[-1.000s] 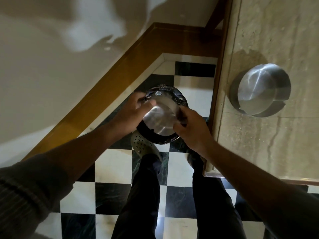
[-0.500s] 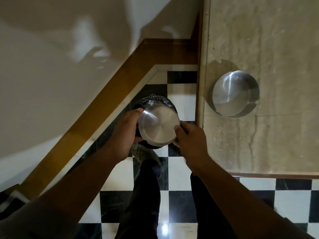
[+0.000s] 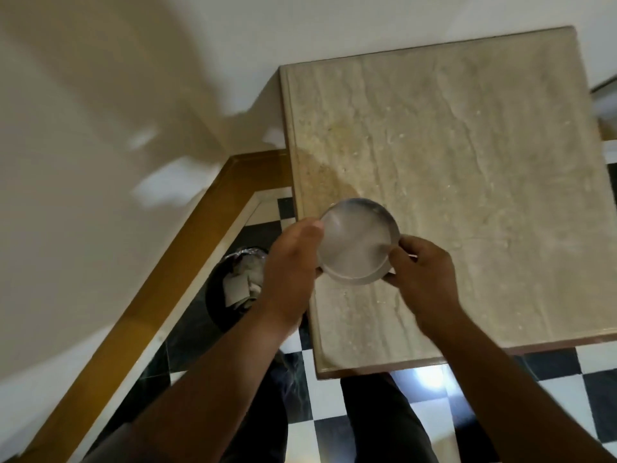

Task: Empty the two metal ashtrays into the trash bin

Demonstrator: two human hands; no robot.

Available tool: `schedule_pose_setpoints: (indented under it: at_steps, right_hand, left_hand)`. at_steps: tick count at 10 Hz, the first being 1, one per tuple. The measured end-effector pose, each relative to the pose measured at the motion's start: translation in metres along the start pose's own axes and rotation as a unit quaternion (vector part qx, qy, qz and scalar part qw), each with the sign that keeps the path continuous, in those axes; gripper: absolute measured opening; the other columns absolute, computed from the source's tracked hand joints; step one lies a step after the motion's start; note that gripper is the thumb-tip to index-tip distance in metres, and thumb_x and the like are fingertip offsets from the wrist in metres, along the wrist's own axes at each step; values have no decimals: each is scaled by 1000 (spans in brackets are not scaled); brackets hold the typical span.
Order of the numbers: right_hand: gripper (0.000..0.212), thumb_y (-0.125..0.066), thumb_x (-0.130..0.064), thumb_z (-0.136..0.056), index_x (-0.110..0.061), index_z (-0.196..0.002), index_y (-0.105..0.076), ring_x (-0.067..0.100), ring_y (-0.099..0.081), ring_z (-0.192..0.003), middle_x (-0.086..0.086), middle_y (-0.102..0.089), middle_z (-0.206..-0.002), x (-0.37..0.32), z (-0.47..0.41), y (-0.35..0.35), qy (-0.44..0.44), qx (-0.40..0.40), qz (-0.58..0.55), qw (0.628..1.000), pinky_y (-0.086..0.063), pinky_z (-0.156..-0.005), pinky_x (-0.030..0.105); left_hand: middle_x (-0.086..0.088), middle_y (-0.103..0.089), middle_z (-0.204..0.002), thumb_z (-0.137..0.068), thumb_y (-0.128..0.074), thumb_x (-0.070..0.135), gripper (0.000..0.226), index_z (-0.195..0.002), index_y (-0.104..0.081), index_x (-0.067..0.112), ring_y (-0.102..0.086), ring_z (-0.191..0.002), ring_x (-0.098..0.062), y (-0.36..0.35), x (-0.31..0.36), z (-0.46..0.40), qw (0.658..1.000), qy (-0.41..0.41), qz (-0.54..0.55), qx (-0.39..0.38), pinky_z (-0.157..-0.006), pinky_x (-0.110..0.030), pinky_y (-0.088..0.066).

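— What do the hands hold?
— The left hand [image 3: 293,262] and the right hand [image 3: 422,279] grip one round metal ashtray [image 3: 357,242] from both sides, over the marble table [image 3: 467,168], near its left edge.
— And the trash bin [image 3: 233,289]?
— On the checkered floor [image 3: 320,399], just left of the table, partly hidden by the left wrist.

- The left hand [image 3: 289,262] and right hand [image 3: 422,277] are bare, without rings.
- Both forearms are uncovered.
- The trousers [image 3: 377,416] are dark.
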State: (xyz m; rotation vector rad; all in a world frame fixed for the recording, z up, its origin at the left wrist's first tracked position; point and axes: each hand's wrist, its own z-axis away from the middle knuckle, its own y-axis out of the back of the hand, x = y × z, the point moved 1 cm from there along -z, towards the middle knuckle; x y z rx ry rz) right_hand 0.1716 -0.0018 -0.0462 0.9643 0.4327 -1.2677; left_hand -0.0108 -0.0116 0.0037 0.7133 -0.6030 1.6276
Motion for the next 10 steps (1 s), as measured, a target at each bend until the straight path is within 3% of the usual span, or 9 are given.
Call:
schedule_pose_setpoints:
  at_steps: [1,2,3,5,6,7,9,10]
  right_hand:
    - [36,-59,-8,-92,-37,-74,-70,14,-72,-74,-2,-73,-79,6,-19,28,-2,22,16,1000,-64,-69,36]
    - [44,-56,-6,-92,-38,-63,-67,16,-70,-74,0,-71,-76,20,-44,62,-9,48,36,998,-62,-65,32]
    - [43,-55,-5,-92,-36,-63,-66,17,-69,-74,0,-70,-77,26,-56,76,-19,53,46,997,-62,-65,34]
    - [19,-53,-6,-92,-2,-84,-70,40,-70,-85,23,-71,-87,45,-82,90,-33,44,85,995,-64,-73,55]
    - [21,-52,-9,-92,7,-89,-66,48,-66,-85,30,-68,-88,50,-97,90,-28,28,120,992,-59,-73,64]
    - [21,-52,-9,-92,7,-85,-65,47,-66,-82,30,-68,-84,51,-103,90,-12,22,136,990,-58,-72,64]
    - [24,-52,-8,-91,-1,-71,-63,33,-64,-61,20,-66,-68,44,-101,90,3,15,171,985,-54,-54,43]
    - [16,-59,-12,-90,1,-86,-69,23,-63,-65,15,-66,-80,23,-85,94,12,9,165,986,-44,-49,32]
  left_hand:
    - [-11,-66,-123,-98,-42,39,42,-124,-67,18,-63,-114,-28,-35,1,-5,999,-25,-10,-30,-97,-56,-57]
    - [-18,-69,-113,-93,-45,38,34,-107,-70,19,-65,-107,-36,-84,-4,-10,999,-26,-21,-24,-98,-63,-52]
    - [-27,-67,-108,-86,-48,38,32,-97,-69,16,-64,-95,-35,-108,-10,-13,1000,-16,-19,-8,-96,-65,-49]
    - [-8,-74,-106,-83,-50,38,29,-100,-72,33,-68,-105,-26,-135,-28,-33,1000,4,-17,-10,-98,-57,-54]
    - [-8,-73,-110,-82,-49,37,31,-104,-70,34,-68,-108,-26,-143,-34,-44,999,8,-32,0,-99,-58,-53]
    - [-7,-72,-114,-81,-48,36,40,-114,-69,27,-67,-110,-25,-149,-36,-49,999,12,-47,4,-101,-56,-52]
    - [0,-70,-118,-88,-50,39,38,-121,-67,29,-64,-112,-17,-152,-32,-47,993,23,-116,2,-103,-50,-52]
    - [14,-70,-105,-94,-53,52,19,-101,-67,41,-67,-106,-12,-133,-18,-31,982,7,-185,29,-94,-42,-56]
